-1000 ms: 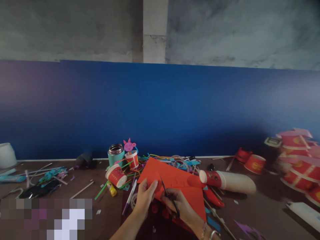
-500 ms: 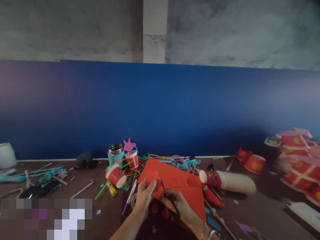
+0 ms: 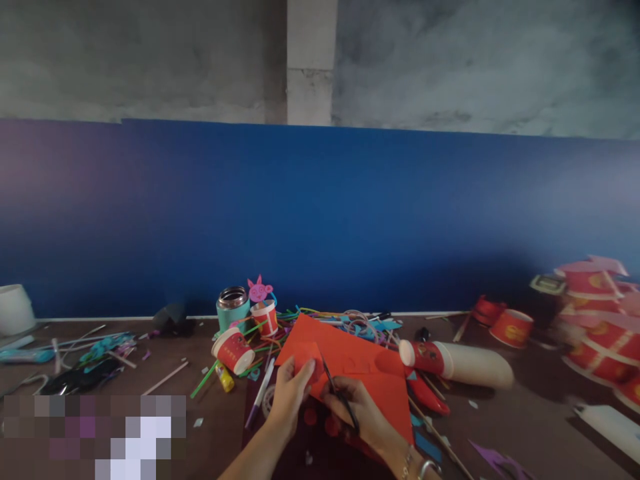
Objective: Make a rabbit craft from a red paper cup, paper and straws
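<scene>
My left hand (image 3: pixel 291 389) pinches a small piece of red paper (image 3: pixel 306 355) between thumb and fingers. My right hand (image 3: pixel 353 407) is closed around black-handled scissors (image 3: pixel 343 398), their blades pointing up and away at the right side of that piece. Behind and under both hands lies a large sheet of red paper (image 3: pixel 367 357), with round marks or cut-outs in it. Small red discs (image 3: pixel 311 417) lie on a dark surface below the hands. Whether the blades are biting into the paper is hard to make out.
Left of the sheet are a teal thermos (image 3: pixel 233 308), tipped paper cup (image 3: pixel 234 351), marker (image 3: pixel 261 392) and yellow glue bottle (image 3: pixel 225 377). Stacked cups (image 3: pixel 465 365) lie at right, near a red pepper shape (image 3: pixel 429 395). Red cup structures (image 3: pixel 597 327) stand far right. Scraps litter the table.
Almost nothing differs. Both hands, the scissors and the red paper keep the same positions; the whole view has shifted very slightly.
</scene>
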{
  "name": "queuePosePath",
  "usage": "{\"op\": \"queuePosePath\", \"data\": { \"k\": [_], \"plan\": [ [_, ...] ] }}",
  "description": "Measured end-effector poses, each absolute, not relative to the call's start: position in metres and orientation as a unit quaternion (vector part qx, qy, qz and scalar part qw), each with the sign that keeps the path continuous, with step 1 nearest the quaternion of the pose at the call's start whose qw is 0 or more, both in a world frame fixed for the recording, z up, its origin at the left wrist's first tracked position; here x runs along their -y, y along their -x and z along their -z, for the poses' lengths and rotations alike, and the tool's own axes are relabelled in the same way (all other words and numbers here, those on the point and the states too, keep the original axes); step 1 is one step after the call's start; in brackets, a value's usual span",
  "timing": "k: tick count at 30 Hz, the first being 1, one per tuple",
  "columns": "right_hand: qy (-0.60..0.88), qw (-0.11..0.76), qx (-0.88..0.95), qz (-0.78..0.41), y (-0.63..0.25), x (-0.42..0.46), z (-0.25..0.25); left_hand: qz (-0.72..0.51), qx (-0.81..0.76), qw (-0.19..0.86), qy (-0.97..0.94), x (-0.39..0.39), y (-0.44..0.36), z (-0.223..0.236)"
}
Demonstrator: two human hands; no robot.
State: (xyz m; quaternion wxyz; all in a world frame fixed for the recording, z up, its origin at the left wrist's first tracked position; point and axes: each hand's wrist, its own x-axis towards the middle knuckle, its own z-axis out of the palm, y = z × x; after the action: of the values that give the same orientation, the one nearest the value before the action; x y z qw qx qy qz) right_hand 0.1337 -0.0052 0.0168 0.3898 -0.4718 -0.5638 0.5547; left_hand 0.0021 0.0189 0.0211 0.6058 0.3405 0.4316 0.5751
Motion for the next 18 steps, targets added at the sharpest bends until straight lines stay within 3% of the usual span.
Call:
{"op": "queuePosePath", "data": {
  "k": [18],
  "plan": [
    [0.446,0.399,0.547,-0.585,-0.1344,0.0064,-0.0179,-0.583,-0.427,0.591,-0.359,-0.0165,-0.0059,-0.0289]
  ]
}}
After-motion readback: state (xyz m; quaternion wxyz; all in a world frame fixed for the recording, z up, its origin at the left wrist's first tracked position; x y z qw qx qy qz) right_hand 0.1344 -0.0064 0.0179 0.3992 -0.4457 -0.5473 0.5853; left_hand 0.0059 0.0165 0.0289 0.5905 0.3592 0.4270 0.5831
